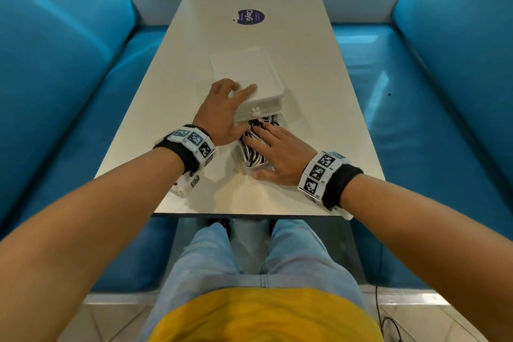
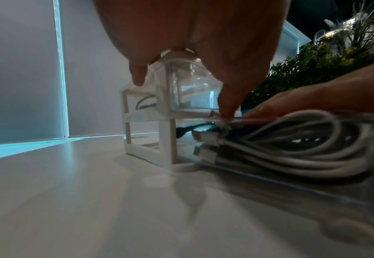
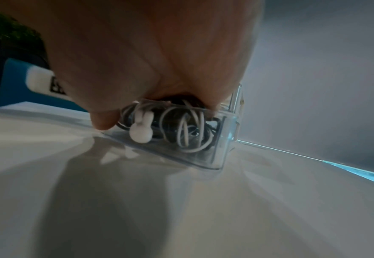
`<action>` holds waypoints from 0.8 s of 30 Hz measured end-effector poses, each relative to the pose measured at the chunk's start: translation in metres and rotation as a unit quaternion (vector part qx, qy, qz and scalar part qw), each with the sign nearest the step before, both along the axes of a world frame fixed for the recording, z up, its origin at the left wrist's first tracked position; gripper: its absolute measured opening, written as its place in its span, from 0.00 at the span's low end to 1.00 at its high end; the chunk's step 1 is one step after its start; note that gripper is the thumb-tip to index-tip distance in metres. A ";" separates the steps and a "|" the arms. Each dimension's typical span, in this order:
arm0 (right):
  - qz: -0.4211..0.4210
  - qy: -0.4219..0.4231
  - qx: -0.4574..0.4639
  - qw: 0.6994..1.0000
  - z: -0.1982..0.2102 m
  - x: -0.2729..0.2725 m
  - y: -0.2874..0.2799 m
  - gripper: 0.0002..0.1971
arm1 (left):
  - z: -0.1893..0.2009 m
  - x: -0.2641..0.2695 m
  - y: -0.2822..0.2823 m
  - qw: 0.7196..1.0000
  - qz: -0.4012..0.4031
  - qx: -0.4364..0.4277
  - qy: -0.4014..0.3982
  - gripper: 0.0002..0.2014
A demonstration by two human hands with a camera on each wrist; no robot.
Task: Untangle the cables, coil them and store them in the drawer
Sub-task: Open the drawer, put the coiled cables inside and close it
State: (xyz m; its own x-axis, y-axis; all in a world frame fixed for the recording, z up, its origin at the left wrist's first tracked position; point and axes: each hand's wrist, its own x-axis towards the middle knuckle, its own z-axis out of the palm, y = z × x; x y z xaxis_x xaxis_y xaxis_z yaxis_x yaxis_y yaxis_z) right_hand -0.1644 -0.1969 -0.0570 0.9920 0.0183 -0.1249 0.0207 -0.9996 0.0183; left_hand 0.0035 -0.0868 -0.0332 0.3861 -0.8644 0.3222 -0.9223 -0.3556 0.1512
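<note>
The right hand (image 1: 280, 153) lies flat with straight fingers (image 1: 256, 144) pressing the coiled cables (image 2: 287, 148) down into the open drawer (image 3: 212, 157). The left hand (image 1: 222, 112) spreads wide over the white drawer box (image 1: 249, 75), its thumb at the drawer's edge. The drawer sticks out toward the table's (image 1: 333, 125) near edge. Bare tabletop lies on both sides.
</note>
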 end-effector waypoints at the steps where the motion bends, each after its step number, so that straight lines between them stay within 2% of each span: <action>1: -0.003 -0.002 0.004 1.000 0.000 0.003 -0.001 0.46 | 0.002 0.000 0.000 1.000 -0.005 0.015 0.013 0.41; 6: -0.013 -0.018 0.036 0.999 -0.001 0.008 -0.001 0.46 | 0.004 0.000 0.001 0.999 -0.003 0.023 0.040 0.43; 13: -0.026 -0.180 0.112 0.977 -0.007 -0.032 0.002 0.28 | 0.004 0.004 0.001 0.999 -0.008 0.021 0.046 0.43; 15: -0.023 -0.172 0.112 0.978 -0.012 -0.032 0.005 0.27 | 0.004 0.003 0.001 0.998 -0.016 0.019 0.051 0.43; 19: -0.018 -0.095 0.108 0.989 -0.015 -0.017 0.009 0.31 | 0.009 0.008 0.000 0.997 -0.032 0.020 0.069 0.41; 22: -0.024 -0.091 0.107 0.990 -0.013 -0.013 0.009 0.31 | 0.011 0.011 0.000 0.996 -0.037 0.016 0.075 0.35; 24: -0.021 -0.098 0.104 0.990 -0.010 -0.014 0.011 0.29 | 0.010 0.011 0.001 0.997 -0.029 0.015 0.075 0.35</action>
State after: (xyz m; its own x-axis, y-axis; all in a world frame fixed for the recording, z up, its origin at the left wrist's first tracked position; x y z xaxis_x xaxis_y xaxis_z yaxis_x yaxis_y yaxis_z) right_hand -0.1782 -0.1862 -0.0670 0.9972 -0.0178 0.0722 -0.0039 -0.9821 -0.1885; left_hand 0.0141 -0.0862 -0.0232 0.3762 -0.8951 0.2394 -0.9098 -0.3079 0.2785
